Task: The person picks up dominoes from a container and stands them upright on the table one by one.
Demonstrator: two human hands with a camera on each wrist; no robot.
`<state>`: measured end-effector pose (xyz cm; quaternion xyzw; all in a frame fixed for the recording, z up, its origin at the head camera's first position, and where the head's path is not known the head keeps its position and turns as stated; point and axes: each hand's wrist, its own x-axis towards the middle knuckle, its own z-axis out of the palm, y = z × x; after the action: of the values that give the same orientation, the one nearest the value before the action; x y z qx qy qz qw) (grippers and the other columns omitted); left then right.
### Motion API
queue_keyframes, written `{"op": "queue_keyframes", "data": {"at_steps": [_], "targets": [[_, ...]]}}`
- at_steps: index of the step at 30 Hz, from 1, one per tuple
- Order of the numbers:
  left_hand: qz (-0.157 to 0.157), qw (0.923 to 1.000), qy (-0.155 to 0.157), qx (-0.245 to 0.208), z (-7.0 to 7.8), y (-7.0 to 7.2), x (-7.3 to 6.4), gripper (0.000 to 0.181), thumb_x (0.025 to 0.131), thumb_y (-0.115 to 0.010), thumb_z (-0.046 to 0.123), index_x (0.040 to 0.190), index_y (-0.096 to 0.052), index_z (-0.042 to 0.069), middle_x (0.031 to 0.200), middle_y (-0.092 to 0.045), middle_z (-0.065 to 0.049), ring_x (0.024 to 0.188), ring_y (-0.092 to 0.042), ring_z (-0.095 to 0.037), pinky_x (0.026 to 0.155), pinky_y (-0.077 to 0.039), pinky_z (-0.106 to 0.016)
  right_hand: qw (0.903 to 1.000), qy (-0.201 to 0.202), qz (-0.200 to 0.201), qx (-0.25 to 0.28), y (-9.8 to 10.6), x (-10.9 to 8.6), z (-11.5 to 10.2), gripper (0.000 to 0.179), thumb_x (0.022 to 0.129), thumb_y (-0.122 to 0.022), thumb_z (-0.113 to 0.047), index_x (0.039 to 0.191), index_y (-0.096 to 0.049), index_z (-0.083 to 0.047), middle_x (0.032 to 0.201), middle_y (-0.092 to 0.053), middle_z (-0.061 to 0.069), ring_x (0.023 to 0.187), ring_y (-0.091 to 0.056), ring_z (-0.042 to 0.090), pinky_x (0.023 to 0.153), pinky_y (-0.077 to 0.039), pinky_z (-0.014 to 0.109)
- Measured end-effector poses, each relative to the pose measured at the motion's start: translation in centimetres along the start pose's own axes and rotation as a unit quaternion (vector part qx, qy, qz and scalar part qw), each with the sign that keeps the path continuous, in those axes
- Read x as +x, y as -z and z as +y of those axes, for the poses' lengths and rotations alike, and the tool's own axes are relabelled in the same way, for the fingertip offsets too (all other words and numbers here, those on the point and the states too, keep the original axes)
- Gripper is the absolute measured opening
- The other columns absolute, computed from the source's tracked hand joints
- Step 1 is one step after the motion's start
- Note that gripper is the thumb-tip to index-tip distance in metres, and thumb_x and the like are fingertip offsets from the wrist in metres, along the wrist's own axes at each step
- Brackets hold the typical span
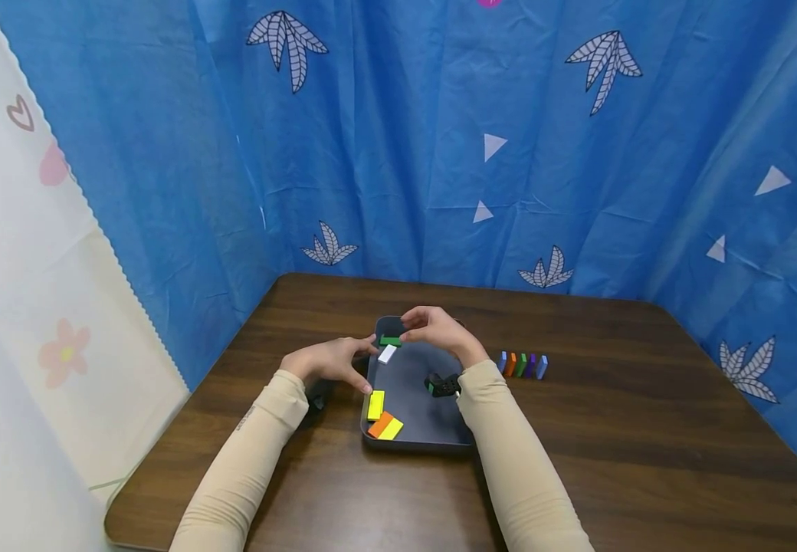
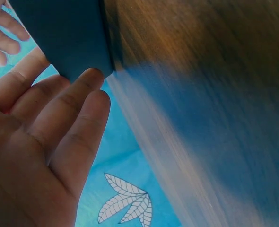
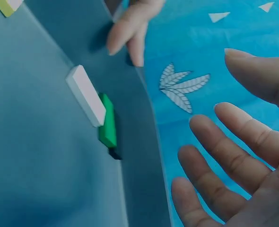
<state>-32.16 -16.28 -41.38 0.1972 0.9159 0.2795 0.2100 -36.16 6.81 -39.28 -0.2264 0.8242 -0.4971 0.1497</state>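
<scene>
A dark grey tray lies on the table with flat coloured domino-like blocks in it. My left hand is at the tray's left rim, its fingers extended and fingertips right at the wall in the left wrist view. Over the far end of the tray, my right hand holds nothing, its fingers spread apart in the right wrist view. Between the hands lie a green block and a white block. Nearer the front are a yellow block, an orange block and another yellow block.
Right of the tray, several blocks stand upright in a row, among them an orange block, a green block and a purple block. Blue curtains hang behind the brown wooden table. A black device shows below the right wrist.
</scene>
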Motion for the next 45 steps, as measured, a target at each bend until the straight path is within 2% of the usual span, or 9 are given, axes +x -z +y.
{"op": "queue_keyframes", "data": {"at_steps": [6,12,22,28,37,45], "targets": [[0.000,1.0000,-0.005,0.007,0.0,0.0,-0.1,0.089,0.060,-0.077,0.046,0.136,-0.038,0.021,0.149,-0.016,0.004,0.130,-0.030,-0.020,0.103,-0.029,-0.048,0.9995,-0.028,-0.001,-0.013,-1.2,0.6,0.6,0.046,0.080,-0.064,-0.012,0.121,-0.049,0.001,0.117,-0.053,0.019,0.098,-0.054,0.023,0.090,-0.044,0.042],[-0.006,0.9999,-0.012,0.000,0.0,-0.2,0.1,0.086,0.061,-0.077,0.045,0.134,-0.040,0.019,0.150,-0.014,0.005,0.130,-0.031,-0.020,0.102,-0.031,-0.045,0.9977,-0.052,0.019,-0.039,-2.2,0.9,1.6,0.046,0.077,-0.068,-0.013,0.118,-0.053,0.000,0.109,-0.057,0.016,0.088,-0.055,0.020,0.084,-0.047,0.035],[-0.011,0.9999,-0.009,0.005,0.1,-0.3,0.1,0.085,0.062,-0.076,0.044,0.134,-0.040,0.018,0.150,-0.013,0.006,0.130,-0.031,-0.020,0.102,-0.032,-0.044,0.9953,-0.063,0.026,-0.069,-3.4,1.7,3.2,0.044,0.076,-0.069,-0.015,0.114,-0.055,-0.001,0.104,-0.058,0.011,0.087,-0.055,0.019,0.081,-0.047,0.034],[-0.015,0.9998,-0.016,0.001,0.1,-0.3,0.0,0.085,0.063,-0.076,0.043,0.134,-0.040,0.016,0.150,-0.012,0.003,0.131,-0.030,-0.021,0.103,-0.031,-0.045,0.9955,-0.068,0.027,-0.059,-3.8,1.9,4.2,0.042,0.074,-0.071,-0.013,0.111,-0.056,0.000,0.098,-0.058,0.009,0.083,-0.054,0.018,0.078,-0.047,0.031],[-0.012,0.9998,-0.015,-0.001,0.0,-0.1,0.0,0.086,0.062,-0.076,0.045,0.135,-0.039,0.017,0.150,-0.012,0.004,0.131,-0.030,-0.020,0.103,-0.031,-0.044,0.9939,-0.075,0.025,-0.077,-4.2,2.3,4.0,0.039,0.074,-0.071,-0.016,0.108,-0.058,-0.003,0.098,-0.058,0.008,0.083,-0.052,0.019,0.077,-0.045,0.031],[-0.008,0.9997,-0.020,0.006,-0.1,0.1,-0.3,0.084,0.063,-0.076,0.044,0.134,-0.040,0.018,0.150,-0.013,0.003,0.131,-0.030,-0.021,0.103,-0.030,-0.046,0.9916,-0.087,0.013,-0.094,-4.9,2.8,3.5,0.033,0.072,-0.073,-0.019,0.099,-0.060,-0.006,0.092,-0.057,0.006,0.079,-0.050,0.019,0.069,-0.042,0.027]]}}
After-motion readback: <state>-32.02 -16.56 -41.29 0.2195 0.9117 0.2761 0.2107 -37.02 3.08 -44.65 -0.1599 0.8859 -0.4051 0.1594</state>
